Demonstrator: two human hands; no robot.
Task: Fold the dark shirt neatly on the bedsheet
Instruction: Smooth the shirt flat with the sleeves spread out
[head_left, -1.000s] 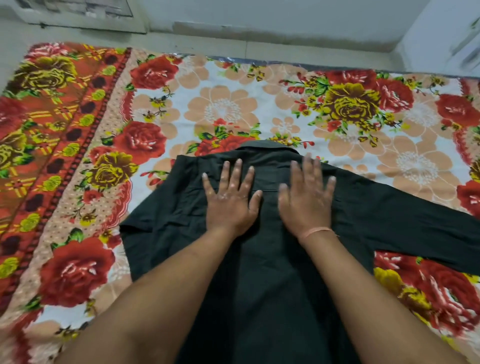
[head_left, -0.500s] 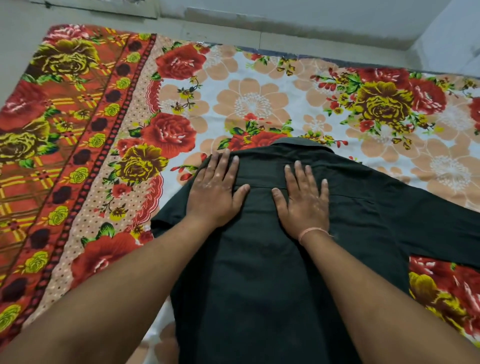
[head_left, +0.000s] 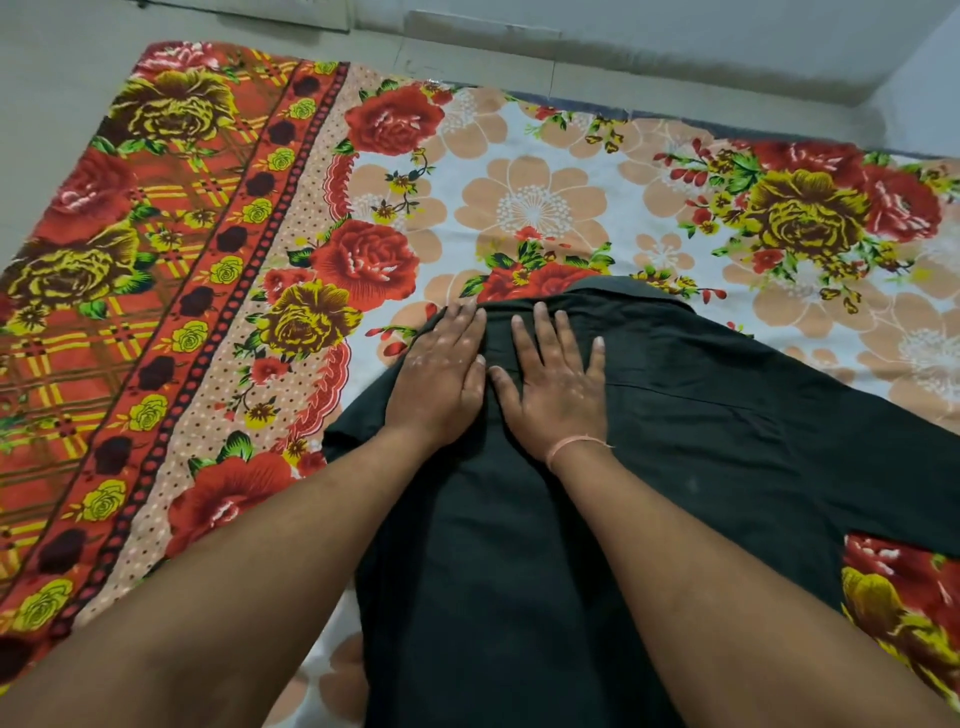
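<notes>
Left hand and right hand, both laid flat and gripping nothing, now press the dark shirt nearer twelve o'clock; seemingly smoothing, folds unstarted.

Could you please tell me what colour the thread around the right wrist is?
The thread is pale pink; it shows best in the head view.

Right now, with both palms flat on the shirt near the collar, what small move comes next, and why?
Probably slide the right hand out to the sleeve and fold it inward across the shirt. It and the left hand lie flat just below the collar, the cloth there looks smooth, and that sleeve lies spread wide over the bedsheet, unfolded.
</notes>
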